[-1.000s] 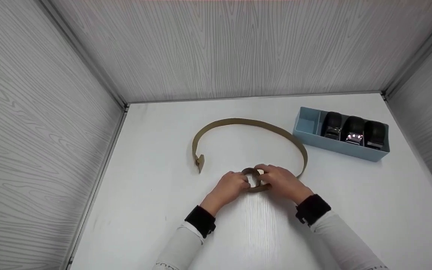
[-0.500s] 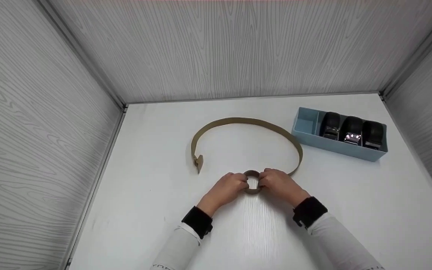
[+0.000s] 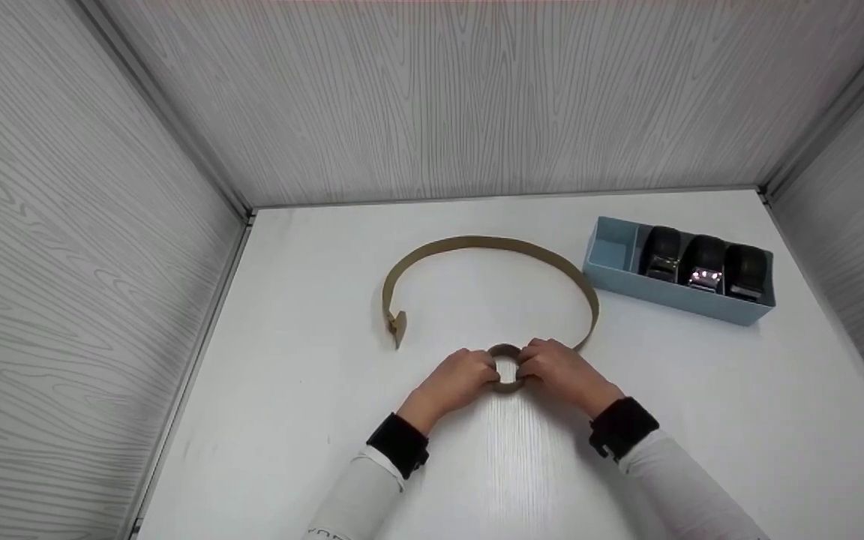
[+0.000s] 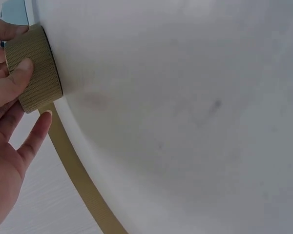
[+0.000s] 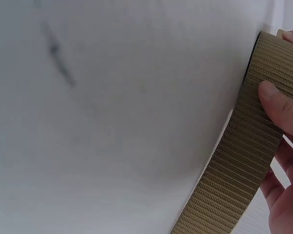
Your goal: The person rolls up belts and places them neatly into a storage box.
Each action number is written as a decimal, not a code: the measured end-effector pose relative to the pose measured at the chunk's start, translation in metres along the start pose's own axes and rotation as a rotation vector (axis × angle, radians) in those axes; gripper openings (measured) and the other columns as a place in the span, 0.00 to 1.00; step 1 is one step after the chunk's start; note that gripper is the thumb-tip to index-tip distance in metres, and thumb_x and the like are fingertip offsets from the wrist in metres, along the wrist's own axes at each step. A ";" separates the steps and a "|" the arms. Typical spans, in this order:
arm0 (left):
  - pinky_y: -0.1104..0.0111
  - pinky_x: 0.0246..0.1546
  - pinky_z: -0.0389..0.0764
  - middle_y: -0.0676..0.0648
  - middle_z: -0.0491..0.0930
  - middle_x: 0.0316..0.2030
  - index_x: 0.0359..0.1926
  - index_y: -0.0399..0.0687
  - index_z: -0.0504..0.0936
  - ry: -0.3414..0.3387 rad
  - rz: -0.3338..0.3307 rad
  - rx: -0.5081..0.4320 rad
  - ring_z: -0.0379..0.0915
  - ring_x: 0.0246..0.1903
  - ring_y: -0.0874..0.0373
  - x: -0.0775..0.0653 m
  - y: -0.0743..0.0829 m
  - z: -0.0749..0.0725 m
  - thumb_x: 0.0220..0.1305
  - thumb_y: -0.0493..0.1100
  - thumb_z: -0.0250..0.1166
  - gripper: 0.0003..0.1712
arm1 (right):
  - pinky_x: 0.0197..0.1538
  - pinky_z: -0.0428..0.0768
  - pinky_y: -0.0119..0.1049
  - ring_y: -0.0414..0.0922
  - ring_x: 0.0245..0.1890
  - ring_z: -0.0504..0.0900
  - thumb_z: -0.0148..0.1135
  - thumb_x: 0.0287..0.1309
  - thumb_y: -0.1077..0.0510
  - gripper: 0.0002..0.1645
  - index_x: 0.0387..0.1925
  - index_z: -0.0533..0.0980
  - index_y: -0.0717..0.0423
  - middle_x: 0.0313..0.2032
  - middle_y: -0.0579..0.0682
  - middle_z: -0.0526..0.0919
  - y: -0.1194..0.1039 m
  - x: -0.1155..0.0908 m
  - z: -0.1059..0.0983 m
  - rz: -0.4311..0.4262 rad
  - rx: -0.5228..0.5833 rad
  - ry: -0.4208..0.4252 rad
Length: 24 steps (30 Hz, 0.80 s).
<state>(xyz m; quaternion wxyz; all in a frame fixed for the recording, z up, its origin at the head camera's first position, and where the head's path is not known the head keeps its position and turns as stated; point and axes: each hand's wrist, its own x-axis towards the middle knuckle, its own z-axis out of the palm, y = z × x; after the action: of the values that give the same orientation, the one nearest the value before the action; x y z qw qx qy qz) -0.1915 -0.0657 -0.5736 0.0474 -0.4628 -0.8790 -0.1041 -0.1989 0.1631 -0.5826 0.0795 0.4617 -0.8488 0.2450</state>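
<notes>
A tan woven webbing belt point(image 3: 477, 242) lies on its edge, curving round the table. Its near end is wound into a small coil point(image 3: 505, 349) between the two hands. The left hand point(image 3: 456, 379) grips the coil's left side; in the left wrist view a thumb presses the ribbed outer face. Opposite, the right hand point(image 3: 563, 373) pinches the right side, where the loose strap leaves the coil. In the right wrist view that hand's thumb point(image 5: 283, 108) lies flat on the webbing. A tan angular end piece point(image 3: 399, 328), perhaps a buckle, stands at the belt's far-left end.
A light-blue divided box point(image 3: 679, 300) stands at the back right, with three black rolled belts point(image 3: 704, 259) showing shiny buckles in its compartments. The strap's right curve passes close to the box. Wood-grain panels point(image 3: 432, 105) wall the white table point(image 3: 289, 337).
The right hand has shifted its fingers from over the coil to its right side. The strap's right curve has drawn in leftward. The tan end piece has stayed nearly in place.
</notes>
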 end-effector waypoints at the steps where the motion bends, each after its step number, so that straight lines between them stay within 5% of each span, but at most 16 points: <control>1: 0.67 0.32 0.73 0.54 0.81 0.29 0.30 0.52 0.89 -0.004 -0.011 -0.007 0.75 0.30 0.60 0.001 0.001 -0.001 0.59 0.40 0.68 0.04 | 0.34 0.72 0.37 0.44 0.33 0.77 0.72 0.44 0.66 0.07 0.28 0.86 0.52 0.31 0.46 0.83 0.000 0.001 0.000 -0.001 -0.008 -0.003; 6: 0.68 0.29 0.72 0.56 0.80 0.26 0.27 0.53 0.88 0.012 0.000 -0.014 0.71 0.25 0.62 0.002 0.005 -0.001 0.57 0.40 0.70 0.04 | 0.32 0.72 0.38 0.43 0.29 0.77 0.73 0.40 0.67 0.09 0.25 0.86 0.50 0.27 0.44 0.82 -0.002 0.005 -0.001 -0.008 -0.022 -0.004; 13: 0.69 0.29 0.69 0.56 0.81 0.28 0.27 0.54 0.88 0.008 0.009 0.030 0.71 0.27 0.63 -0.001 0.000 -0.002 0.59 0.40 0.67 0.06 | 0.37 0.74 0.40 0.43 0.36 0.80 0.74 0.44 0.66 0.09 0.30 0.87 0.52 0.36 0.47 0.85 -0.002 0.001 -0.004 0.028 0.027 -0.016; 19: 0.67 0.27 0.71 0.55 0.78 0.24 0.24 0.52 0.87 -0.008 -0.049 0.006 0.71 0.24 0.61 0.005 0.005 -0.003 0.59 0.42 0.70 0.07 | 0.29 0.71 0.37 0.42 0.25 0.76 0.74 0.41 0.65 0.08 0.24 0.86 0.48 0.25 0.43 0.81 -0.007 0.006 -0.002 0.006 -0.066 0.009; 24: 0.68 0.25 0.70 0.57 0.79 0.24 0.24 0.54 0.87 -0.002 0.004 0.078 0.70 0.22 0.62 0.006 0.004 -0.002 0.60 0.46 0.69 0.08 | 0.28 0.70 0.37 0.42 0.26 0.75 0.73 0.45 0.65 0.08 0.25 0.86 0.47 0.26 0.42 0.81 -0.009 0.006 -0.001 0.015 -0.049 -0.006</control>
<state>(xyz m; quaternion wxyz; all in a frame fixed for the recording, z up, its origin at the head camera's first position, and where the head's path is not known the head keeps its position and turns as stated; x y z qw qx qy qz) -0.1913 -0.0592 -0.5695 0.0646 -0.4626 -0.8815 -0.0693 -0.1946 0.1551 -0.5768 0.0863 0.4541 -0.8582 0.2230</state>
